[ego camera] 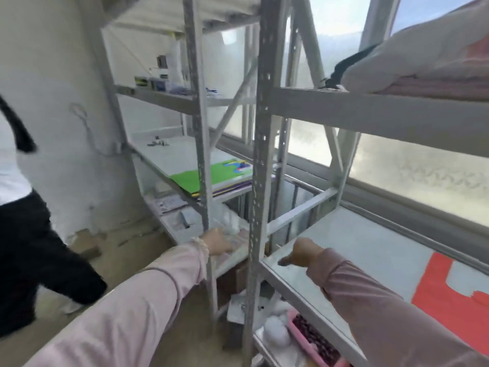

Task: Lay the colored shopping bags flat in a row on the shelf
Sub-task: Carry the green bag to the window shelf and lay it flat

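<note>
Both hands reach forward in pink sleeves and neither grip closes on anything. Nearest, the right hand [300, 254] hovers over the front edge of the near shelf [352, 242], fingers loosely curled and holding nothing. On that same shelf, well to the right, a red shopping bag [447, 284] lies flat. The left hand [218, 242] stretches past a grey upright post [260, 154] toward the lower tier of the next rack, fingers blurred but seemingly relaxed. Farther off, a stack of colored bags [211, 177] with green on top lies on the far shelf [182, 149]. At left stands another person [23, 221].
</note>
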